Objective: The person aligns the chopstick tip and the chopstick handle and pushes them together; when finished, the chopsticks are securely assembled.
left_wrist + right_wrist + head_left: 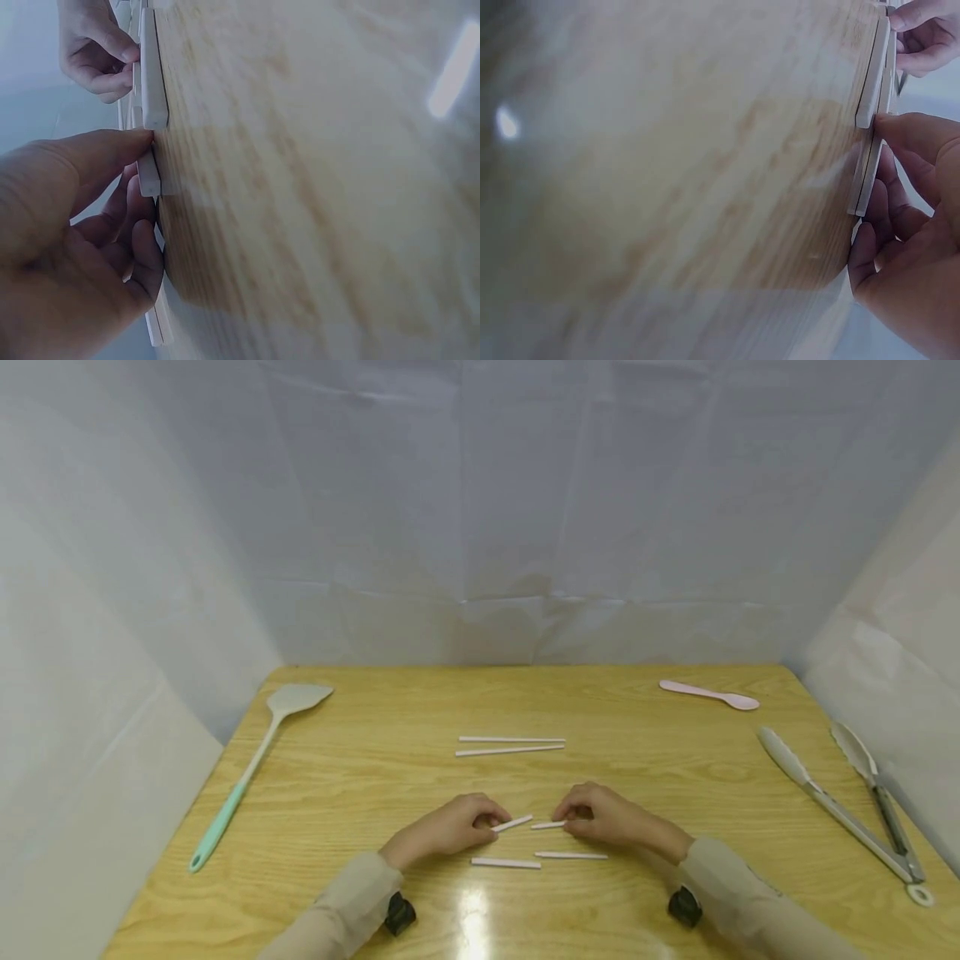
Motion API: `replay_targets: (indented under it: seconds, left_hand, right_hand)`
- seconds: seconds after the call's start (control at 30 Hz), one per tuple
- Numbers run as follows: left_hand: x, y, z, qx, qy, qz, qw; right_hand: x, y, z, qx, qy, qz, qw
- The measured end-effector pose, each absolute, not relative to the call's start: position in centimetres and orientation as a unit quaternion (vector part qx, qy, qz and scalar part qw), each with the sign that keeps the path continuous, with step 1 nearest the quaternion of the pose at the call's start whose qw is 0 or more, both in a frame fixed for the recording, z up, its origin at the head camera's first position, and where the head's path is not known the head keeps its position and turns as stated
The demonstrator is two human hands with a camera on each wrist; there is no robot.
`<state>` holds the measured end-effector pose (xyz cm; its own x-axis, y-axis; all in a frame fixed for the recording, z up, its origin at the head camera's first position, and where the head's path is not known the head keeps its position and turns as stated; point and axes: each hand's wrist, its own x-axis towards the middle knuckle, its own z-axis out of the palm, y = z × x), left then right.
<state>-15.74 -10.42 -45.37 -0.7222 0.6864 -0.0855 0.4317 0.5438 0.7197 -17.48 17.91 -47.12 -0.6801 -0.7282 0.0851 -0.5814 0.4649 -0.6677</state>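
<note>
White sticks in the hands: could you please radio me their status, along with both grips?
Left grip pinches one white stick; right grip pinches another; tips apart. Two loose sticks lie on the near side. No obstruction seen between held tips.

Landmark here is the long pair (512,740), two thin white sticks lying almost parallel, closer together at their right ends. Nearer the person than those, the left hand (456,823) pinches a slanted short stick (513,823), right hand (606,815) pinches a flatter one (548,826). Two loose short sticks (506,863) lie nearer still, slightly staggered.
</note>
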Motion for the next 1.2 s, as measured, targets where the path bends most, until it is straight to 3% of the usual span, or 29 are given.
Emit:
replay_targets:
  seconds: [0.37, 0.67, 1.2]
  left_hand:
    - [-15.6, -10.5, -45.5, 0.332, 0.860, 0.354, 0.160]
    - [-15.9, -10.6, -45.3, 0.307, 0.849, 0.395, 0.168]
    - [-15.9, -10.6, -44.9, 0.306, 0.843, 0.427, 0.115]
  right_hand:
    - [-17.6, 18.1, -47.1, -0.382, 0.840, -0.371, 0.104]
    - [-17.5, 18.2, -47.2, -0.324, 0.836, -0.427, 0.114]
    - [-18.0, 17.2, -45.6, -0.302, 0.841, -0.445, 0.061]
